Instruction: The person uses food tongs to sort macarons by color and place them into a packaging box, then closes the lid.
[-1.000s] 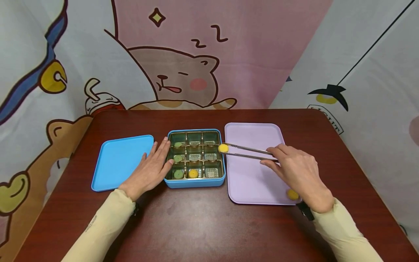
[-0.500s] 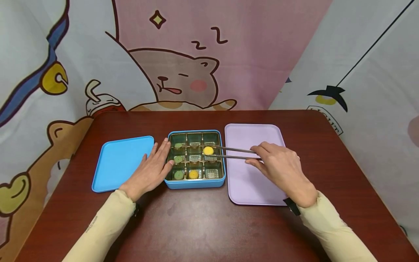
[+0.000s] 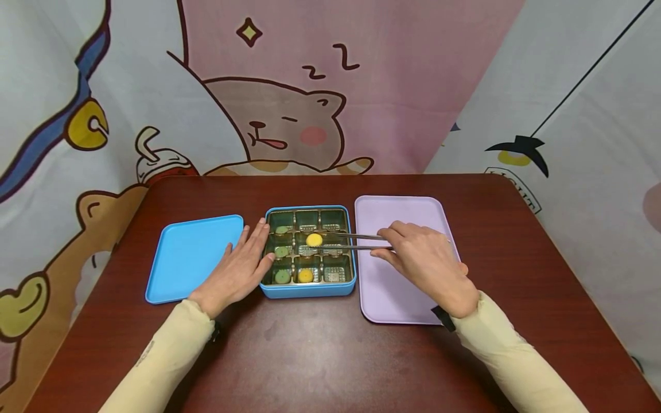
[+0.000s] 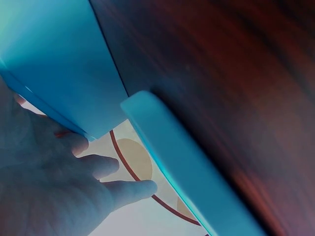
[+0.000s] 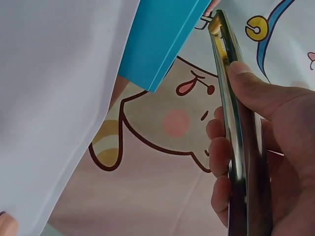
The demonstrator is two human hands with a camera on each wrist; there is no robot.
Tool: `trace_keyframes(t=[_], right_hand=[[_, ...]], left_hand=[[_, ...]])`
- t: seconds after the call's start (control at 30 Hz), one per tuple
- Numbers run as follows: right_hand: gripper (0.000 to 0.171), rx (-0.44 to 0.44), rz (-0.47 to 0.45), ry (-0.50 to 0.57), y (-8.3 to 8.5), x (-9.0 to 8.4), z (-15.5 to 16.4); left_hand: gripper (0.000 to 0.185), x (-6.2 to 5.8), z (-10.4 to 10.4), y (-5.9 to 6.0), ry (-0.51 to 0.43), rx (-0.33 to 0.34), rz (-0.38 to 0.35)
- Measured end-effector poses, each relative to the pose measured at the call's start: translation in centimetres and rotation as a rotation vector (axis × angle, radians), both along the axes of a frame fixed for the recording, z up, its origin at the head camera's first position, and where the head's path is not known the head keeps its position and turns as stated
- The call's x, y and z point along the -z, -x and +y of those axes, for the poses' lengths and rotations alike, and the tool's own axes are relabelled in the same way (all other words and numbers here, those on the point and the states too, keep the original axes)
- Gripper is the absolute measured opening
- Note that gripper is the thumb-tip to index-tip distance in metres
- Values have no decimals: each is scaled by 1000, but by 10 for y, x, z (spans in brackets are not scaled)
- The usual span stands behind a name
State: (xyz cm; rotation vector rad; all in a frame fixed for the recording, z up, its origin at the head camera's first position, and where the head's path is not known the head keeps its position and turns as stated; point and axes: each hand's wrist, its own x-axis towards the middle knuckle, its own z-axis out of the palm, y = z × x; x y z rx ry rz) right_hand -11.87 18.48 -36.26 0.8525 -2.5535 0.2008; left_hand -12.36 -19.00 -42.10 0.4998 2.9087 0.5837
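A blue box (image 3: 308,291) with a gold nine-cell insert stands mid-table. Its left column holds three green discs (image 3: 281,251), and a yellow disc (image 3: 306,276) lies in the front middle cell. My right hand (image 3: 420,261) grips metal tongs (image 3: 353,241) that pinch a second yellow disc (image 3: 314,240) over the centre cell. In the right wrist view the tongs (image 5: 236,123) run up from my right hand (image 5: 268,147) to that yellow disc (image 5: 215,27). My left hand (image 3: 241,268) lies flat, its straight fingers against the box's left wall.
The blue lid (image 3: 193,258) lies left of the box, beside my left hand. A lilac tray (image 3: 408,215) lies to the right, under my right hand and forearm. Dark wooden table (image 3: 320,355) all round; a cartoon-print cloth hangs behind.
My right hand has carried the tongs and yellow disc leftward, from the tray's edge across the right column to the centre cell. My forearm now covers the tray's front right corner. The left hand stayed put.
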Motion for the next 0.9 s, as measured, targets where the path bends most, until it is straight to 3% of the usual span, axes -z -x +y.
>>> trace_keyframes(t=[0.47,0.9], right_hand=[[32,7,37,-27,11,2,-18],[31,19,11,-66,14,1,-31]], left_hand=[[70,0,0,0,3,0,1],[70,1,1,0,8,-3,5]])
